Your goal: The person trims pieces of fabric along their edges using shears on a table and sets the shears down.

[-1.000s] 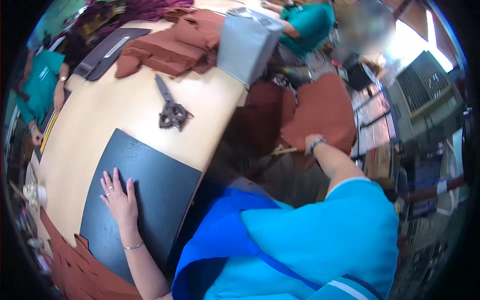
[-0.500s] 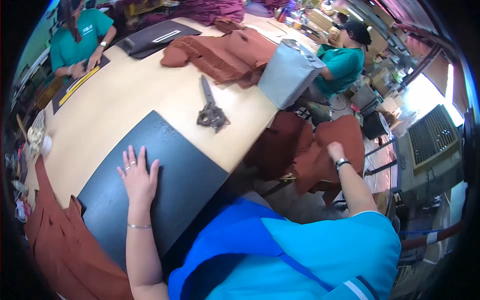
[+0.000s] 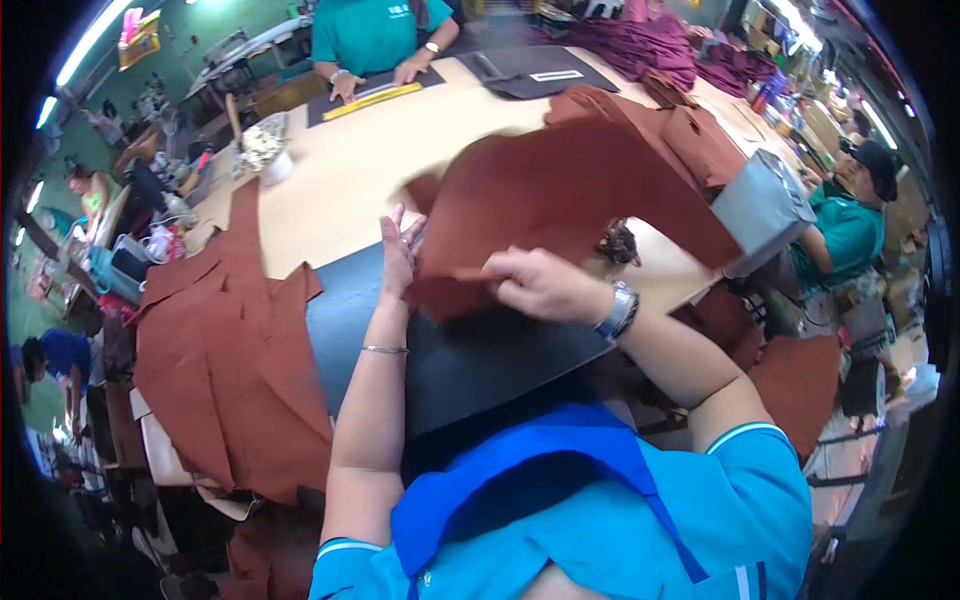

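Observation:
A reddish-brown sheet of leather, blurred by motion, is raised over the black board on the table. My right hand is closed on the sheet's near edge. At the sheet's left edge is my left hand, open with its fingers apart; whether it touches the leather I cannot tell. Behind the sheet, a dark clump on the table is partly covered.
Reddish-brown leather pieces hang over the table's left edge. A grey metal can stands at the right corner. Across the table, a person works by a yellow ruler. Another person sits at the right.
My right hand has brought a leather sheet from the right over the board. My left hand has lifted off the board. The view has swung left.

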A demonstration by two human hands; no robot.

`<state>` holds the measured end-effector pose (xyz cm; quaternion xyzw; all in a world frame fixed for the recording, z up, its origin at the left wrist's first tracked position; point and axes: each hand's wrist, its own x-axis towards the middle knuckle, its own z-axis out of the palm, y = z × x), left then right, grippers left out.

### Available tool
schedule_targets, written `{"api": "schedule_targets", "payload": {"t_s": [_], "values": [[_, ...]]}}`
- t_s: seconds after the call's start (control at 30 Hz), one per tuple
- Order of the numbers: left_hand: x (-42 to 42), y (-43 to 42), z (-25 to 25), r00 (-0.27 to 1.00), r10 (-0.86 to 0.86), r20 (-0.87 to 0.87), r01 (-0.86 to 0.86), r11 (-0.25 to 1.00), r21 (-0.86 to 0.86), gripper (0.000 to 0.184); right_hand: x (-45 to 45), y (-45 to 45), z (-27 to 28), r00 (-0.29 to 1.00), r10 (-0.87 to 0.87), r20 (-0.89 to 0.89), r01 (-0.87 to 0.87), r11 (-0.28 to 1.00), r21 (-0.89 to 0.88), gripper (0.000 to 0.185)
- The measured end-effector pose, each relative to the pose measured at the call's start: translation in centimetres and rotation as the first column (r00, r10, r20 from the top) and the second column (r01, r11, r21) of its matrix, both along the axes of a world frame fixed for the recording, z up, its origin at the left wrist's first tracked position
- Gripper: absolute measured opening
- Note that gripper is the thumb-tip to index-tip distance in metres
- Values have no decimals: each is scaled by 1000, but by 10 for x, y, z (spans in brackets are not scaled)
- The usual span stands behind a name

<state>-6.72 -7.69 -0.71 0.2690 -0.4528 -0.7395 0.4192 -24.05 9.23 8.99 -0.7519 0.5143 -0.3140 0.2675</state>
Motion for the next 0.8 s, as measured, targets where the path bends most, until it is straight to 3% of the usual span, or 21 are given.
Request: {"api": "schedule_targets", "payload": {"t_s": [0.03,0.1,0.2,0.3,0.33,0.37,0.43,0.5,0.6,0.63,0.7,0.77,0.8], "values": [[12,-1,6,1000,13,3,-13,1000,-7,99,11,-3,-6,999,44,-30,-41,995,94,15],[30,-5,18,998,65,8,-66,982,177,92,22,-1,-24,998,54,13,-55,996,74,14],[28,-16,4,973,158,170,-155,987,-31,83,24,16,-43,988,35,-153,-35,999,9,18],[20,-4,6,898,215,385,-88,942,-323,77,24,40,-57,998,-47,-33,46,998,-48,21],[15,-13,-9,875,328,355,-111,851,-513,62,21,45,-61,997,-74,-28,72,996,-57,23],[16,-18,-25,856,330,399,-77,844,-531,59,18,49,-65,995,-100,-23,99,993,-67,25],[15,-1,-1,810,335,482,-4,824,-566,53,8,55,-71,986,-164,-20,162,984,-76,28],[14,5,9,839,304,450,-29,853,-521,48,-3,58,-77,969,-245,-14,243,967,-75,28],[18,4,16,891,334,307,-128,835,-535,40,-19,54,-79,914,-399,75,404,878,-257,15],[23,11,27,865,412,287,-160,768,-621,36,-26,51,-78,893,-437,106,447,836,-318,13],[38,30,52,781,569,258,-230,646,-728,31,-39,42,-86,827,-429,363,549,758,-353,5],[62,49,66,660,711,241,-293,539,-790,30,-44,37,-85,724,-482,494,666,676,-316,8],[78,54,64,626,753,203,-324,488,-811,30,-45,37,-84,718,-470,514,658,700,-279,10]]}}
